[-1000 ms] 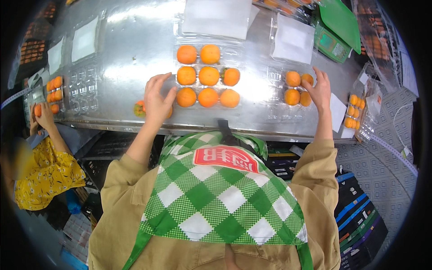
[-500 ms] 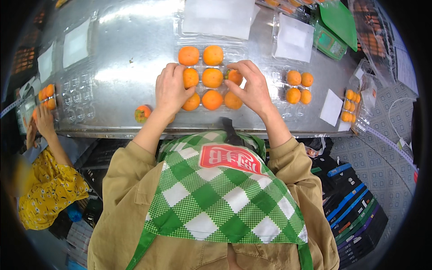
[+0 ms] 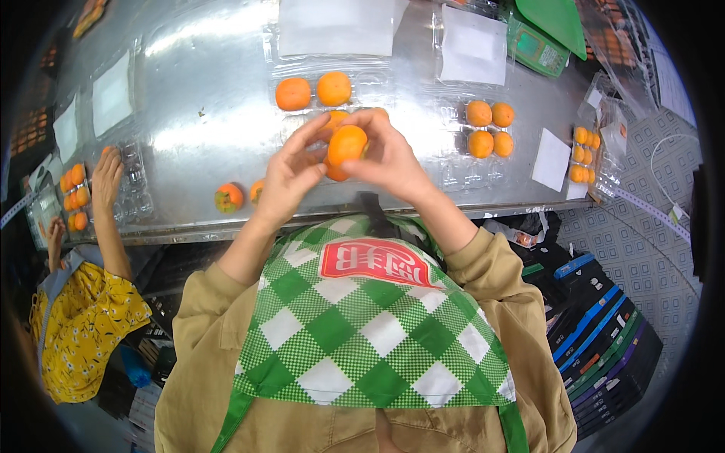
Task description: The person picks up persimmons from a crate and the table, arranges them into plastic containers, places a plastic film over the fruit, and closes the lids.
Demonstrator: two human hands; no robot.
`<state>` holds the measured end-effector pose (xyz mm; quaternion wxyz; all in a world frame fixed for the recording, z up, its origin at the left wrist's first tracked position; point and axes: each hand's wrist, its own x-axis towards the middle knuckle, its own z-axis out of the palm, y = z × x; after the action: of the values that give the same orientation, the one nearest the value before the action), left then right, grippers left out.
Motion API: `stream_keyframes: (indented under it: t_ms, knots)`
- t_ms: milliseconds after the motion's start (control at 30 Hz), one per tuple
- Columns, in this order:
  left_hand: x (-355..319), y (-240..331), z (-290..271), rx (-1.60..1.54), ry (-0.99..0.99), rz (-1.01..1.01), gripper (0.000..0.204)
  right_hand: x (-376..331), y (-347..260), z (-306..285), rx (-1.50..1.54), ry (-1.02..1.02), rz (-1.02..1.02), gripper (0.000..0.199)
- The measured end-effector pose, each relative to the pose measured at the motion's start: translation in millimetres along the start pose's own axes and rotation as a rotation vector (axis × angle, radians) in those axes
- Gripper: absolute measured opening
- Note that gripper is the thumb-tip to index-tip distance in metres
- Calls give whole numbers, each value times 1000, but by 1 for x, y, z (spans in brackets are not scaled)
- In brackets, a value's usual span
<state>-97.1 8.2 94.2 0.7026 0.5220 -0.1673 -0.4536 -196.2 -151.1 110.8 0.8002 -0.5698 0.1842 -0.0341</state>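
Note:
My right hand (image 3: 396, 158) grips an orange persimmon (image 3: 348, 145), thumb against its near side, raised over a clear plastic tray (image 3: 368, 92). Beside it, my left hand (image 3: 294, 164) curves with fingers and thumb apart; a small gap shows between it and the fruit. In the tray's far row sit two persimmons, the left one (image 3: 293, 94) and the right one (image 3: 334, 89). More fruit beneath my hands is mostly covered. A loose persimmon (image 3: 229, 198) with its green calyx showing lies left of my left wrist, and another (image 3: 257, 190) is partly hidden by it.
A white sheet (image 3: 336, 29) covers the tray's lid. Rightward, another clear tray (image 3: 453, 136) bears several persimmons; a filled pack (image 3: 583, 155) lies beyond a white card (image 3: 551, 160). A green scale (image 3: 538, 47) stands at far right. At left, a co-worker's hand (image 3: 106, 177) reaches over trays.
My right hand has moved left from the tray's right side, lifting a persimmon. My left hand has come off the fruit it touched. The co-worker's hand shifted right, and the view shifted slightly.

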Motion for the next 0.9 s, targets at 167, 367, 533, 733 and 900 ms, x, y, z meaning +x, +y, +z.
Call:
stream_keyframes:
  t_ms: [167,367,533,733,900]
  knots:
    - [0,0,4,-405,-64,-254,57,0,-2,3,-859,114,-509,67]
    - [-3,-4,-16,-19,45,-156,72,-2,-3,-40,-804,170,-309,51]
    - [-1,-2,-24,-45,86,-49,72,8,11,-53,-1221,146,-294,51]
    - [-1,2,-19,-87,42,-90,68,7,6,-14,-323,64,-49,46]
    - [0,-1,-7,-89,-32,-76,66,3,3,4,-139,20,-28,44]
